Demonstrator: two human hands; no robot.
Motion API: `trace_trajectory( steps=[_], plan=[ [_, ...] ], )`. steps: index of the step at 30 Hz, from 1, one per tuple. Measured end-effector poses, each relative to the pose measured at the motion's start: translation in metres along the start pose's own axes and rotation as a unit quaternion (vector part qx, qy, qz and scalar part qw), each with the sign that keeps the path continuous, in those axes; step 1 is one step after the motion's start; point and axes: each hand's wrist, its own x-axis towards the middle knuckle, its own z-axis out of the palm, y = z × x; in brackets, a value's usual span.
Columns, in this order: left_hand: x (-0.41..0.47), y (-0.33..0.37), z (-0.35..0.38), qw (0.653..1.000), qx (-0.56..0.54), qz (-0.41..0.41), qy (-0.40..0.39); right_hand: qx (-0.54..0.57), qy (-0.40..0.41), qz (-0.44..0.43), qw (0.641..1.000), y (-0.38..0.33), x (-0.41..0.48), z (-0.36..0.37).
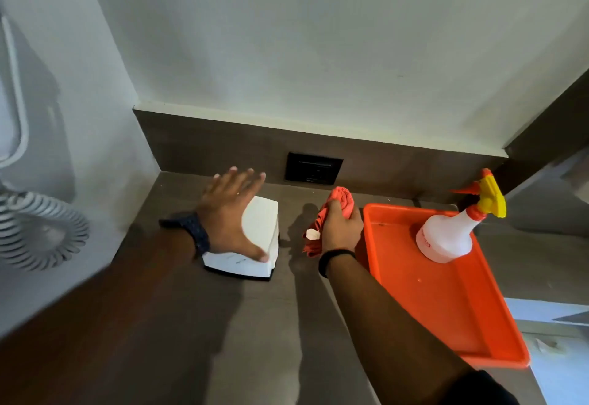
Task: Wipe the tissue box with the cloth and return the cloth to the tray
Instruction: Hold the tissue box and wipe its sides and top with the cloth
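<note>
Counter (261, 325): one; brown, hard and flat, carrying everything here; good firm support to press down against while wiping.
Tray (462, 302): one; orange plastic, likely stiff and light, easy to slide if pushed; standing at the right side of the counter, its near corner past the edge; bare floor in the front part — place for the cloth at the end; best to drop the cloth in from above, not to push against the rim.
Tissue box (261, 229): one; white with a dark base, resting on the counter near the left wall, well apart from the tray; probably light and rather hollow, so likely to slide or dent under strong rubbing; to be held from the top and the near side, as now.
Spray bottle (446, 235): one; white body, yellow and orange head, upright in the far part of the tray; not needed for this task, only to be avoided.
Cloth (334, 213): one; orange-red, soft and crumpled, with a small white tag hanging; no fixed shape, so to be bunched in the fist; now between box and tray, above the counter, not touching the box.
Left hand (229, 213): one; spread flat, fingers opened wide, laid over the top of the tissue box — thumb at its near corner; steadying, not grasping.
Right hand (341, 229): one; closed around the cloth; wiping judged not yet begun.
</note>
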Motion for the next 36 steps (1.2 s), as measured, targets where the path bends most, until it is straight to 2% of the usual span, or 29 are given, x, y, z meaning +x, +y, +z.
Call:
trace_trajectory(
  steps=[2,3,4,6,8,9,10,11,13,15,17,18,21,24,30,36],
  plan=[
    [0.007,-0.012,-0.009,0.993,0.007,0.006,-0.119,0.002,-0.004,-0.012,1.000,0.003,0.003,-0.006],
    [0.009,-0.013,-0.010,0.992,-0.003,-0.005,-0.125,0.007,-0.005,-0.016,1.000,0.005,0.005,-0.008],
    [0.010,-0.010,-0.008,0.994,-0.013,-0.019,-0.104,0.008,-0.007,-0.020,1.000,0.006,0.005,-0.010],
    [0.009,0.001,0.004,0.995,-0.055,-0.081,-0.005,0.005,-0.015,-0.031,0.999,0.006,0.005,-0.011],
    [0.006,0.012,0.014,0.960,-0.118,-0.241,0.075,0.008,-0.030,-0.046,0.998,0.005,0.004,-0.013],
    [0.002,0.015,0.015,0.939,-0.133,-0.307,0.080,0.016,-0.035,-0.049,0.998,0.004,0.004,-0.013],
    [-0.002,0.015,0.016,0.928,-0.133,-0.337,0.081,0.025,-0.041,-0.052,0.997,0.004,0.003,-0.014],
    [-0.005,0.012,0.015,0.931,-0.116,-0.332,0.094,0.030,-0.047,-0.056,0.997,0.005,0.000,-0.014],
    [-0.009,-0.001,0.012,0.965,-0.053,-0.232,0.111,0.025,-0.065,-0.067,0.995,0.010,-0.009,-0.013],
    [-0.007,-0.014,0.004,0.997,0.026,-0.074,0.017,0.032,-0.084,-0.054,0.995,0.020,-0.021,-0.009],
    [0.001,-0.022,0.001,0.989,0.108,0.028,-0.099,0.038,-0.111,-0.036,0.992,0.031,-0.033,-0.002],
    [0.005,-0.025,0.002,0.982,0.134,0.049,-0.124,0.046,-0.128,-0.030,0.990,0.035,-0.038,0.004],
    [0.015,-0.029,0.011,0.979,0.163,0.070,-0.096,0.063,-0.203,-0.025,0.977,0.045,-0.055,0.026],
    [0.015,-0.030,0.018,0.979,0.175,0.096,-0.040,0.028,-0.249,-0.034,0.967,0.053,-0.070,0.043],
    [0.015,-0.030,0.018,0.976,0.192,0.090,-0.043,0.001,-0.210,-0.024,0.977,0.074,-0.089,0.042],
    [0.015,-0.030,0.014,0.969,0.219,0.098,-0.062,-0.046,-0.190,-0.139,0.971,0.072,-0.088,0.046]
  ],
)
